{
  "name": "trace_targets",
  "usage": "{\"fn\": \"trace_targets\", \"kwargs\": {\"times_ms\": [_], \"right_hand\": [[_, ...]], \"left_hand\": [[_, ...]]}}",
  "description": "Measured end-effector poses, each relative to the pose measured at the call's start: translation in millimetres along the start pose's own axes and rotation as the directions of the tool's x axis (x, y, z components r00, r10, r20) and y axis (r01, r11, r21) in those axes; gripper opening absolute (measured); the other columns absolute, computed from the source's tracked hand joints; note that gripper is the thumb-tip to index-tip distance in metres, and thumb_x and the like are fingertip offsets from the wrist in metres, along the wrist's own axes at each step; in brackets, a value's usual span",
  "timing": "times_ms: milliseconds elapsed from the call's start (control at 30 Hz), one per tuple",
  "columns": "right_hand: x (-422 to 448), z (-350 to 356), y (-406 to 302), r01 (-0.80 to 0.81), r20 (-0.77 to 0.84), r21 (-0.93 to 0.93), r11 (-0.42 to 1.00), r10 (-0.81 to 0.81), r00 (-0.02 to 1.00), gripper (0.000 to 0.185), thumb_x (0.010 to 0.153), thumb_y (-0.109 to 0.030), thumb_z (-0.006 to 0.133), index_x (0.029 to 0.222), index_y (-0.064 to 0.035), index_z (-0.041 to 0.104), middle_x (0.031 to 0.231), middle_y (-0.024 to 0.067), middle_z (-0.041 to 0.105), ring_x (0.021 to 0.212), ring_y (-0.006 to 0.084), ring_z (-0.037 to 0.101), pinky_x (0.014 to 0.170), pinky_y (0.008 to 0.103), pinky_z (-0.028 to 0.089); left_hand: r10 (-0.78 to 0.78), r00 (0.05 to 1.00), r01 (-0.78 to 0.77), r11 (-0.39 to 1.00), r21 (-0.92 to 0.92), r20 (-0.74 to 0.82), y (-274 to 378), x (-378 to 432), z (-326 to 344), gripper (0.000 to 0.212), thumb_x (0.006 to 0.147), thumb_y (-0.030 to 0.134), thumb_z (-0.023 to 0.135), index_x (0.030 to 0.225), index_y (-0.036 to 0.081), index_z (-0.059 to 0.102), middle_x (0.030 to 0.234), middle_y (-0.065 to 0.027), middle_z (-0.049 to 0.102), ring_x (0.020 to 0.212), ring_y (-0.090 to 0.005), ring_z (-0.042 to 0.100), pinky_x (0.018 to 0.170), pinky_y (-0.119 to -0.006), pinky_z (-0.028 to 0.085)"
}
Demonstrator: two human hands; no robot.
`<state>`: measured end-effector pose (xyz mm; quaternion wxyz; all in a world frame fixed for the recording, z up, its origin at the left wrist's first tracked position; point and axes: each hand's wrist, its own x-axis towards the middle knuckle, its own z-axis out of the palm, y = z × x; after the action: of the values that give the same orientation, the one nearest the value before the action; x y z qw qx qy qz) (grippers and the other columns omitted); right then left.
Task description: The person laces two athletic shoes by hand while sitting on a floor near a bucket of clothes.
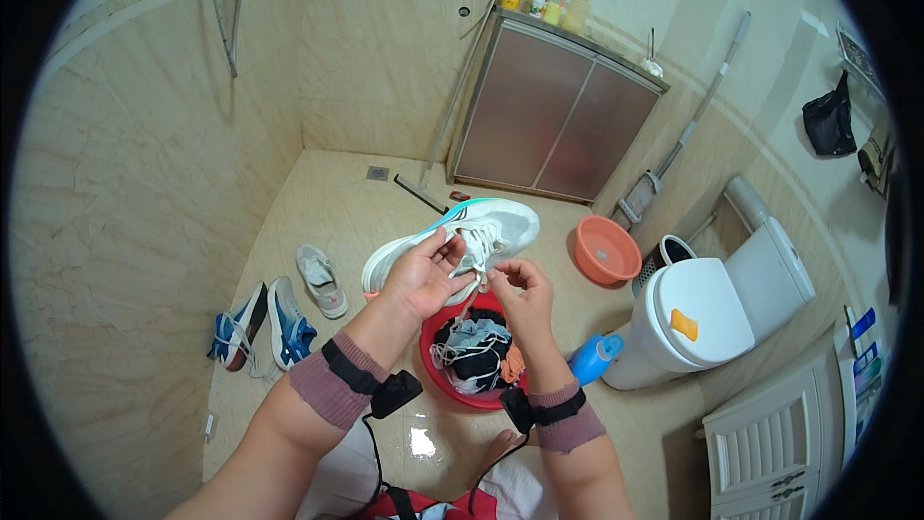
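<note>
A white running shoe [505, 220] with a turquoise edge is held up above a red basin [427, 368]. My left hand [426, 274] lies against the shoe's laced side, palm up, with fingers at the laces; how far it bears the shoe cannot be told. My right hand [525, 292] pinches a shoelace [473, 289] between thumb and fingertips, near the shoe's lower side. Below, the basin holds a heap of dark, light blue and orange clothes [473, 350] with white cords on top.
Blue-and-white sneakers [289, 325] and a grey shoe [321, 282] stand at left on the tiled floor. A blue bottle [595, 360], an orange basin [608, 250] and a toilet [707, 310] are at right. A floor squeegee [422, 193] and a cabinet [541, 105] stand ahead.
</note>
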<state>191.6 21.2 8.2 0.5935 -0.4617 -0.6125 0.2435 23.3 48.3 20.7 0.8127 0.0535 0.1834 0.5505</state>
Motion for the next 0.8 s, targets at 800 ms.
{"fn": "trace_targets", "kwargs": {"times_ms": [800], "right_hand": [[25, -67, 30, -0.064, -0.182, -0.590, 0.805, -0.055, 0.982, 0.003, 0.079, -0.004, 0.059, 0.081, -0.0024, 0.057, 0.084, 0.0150, 0.056, 0.079, 0.0321, 0.055, 0.072, 0.0420, 0.045]], "left_hand": [[0.084, 0.996, -0.072, 0.965, -0.252, 0.037, 25, -5, 8, 0.017, 0.095, 0.016, 0.056, 0.109, 0.008, 0.052, 0.094, -0.0012, 0.059, 0.089, -0.0137, 0.060, 0.102, -0.057, 0.041]]}}
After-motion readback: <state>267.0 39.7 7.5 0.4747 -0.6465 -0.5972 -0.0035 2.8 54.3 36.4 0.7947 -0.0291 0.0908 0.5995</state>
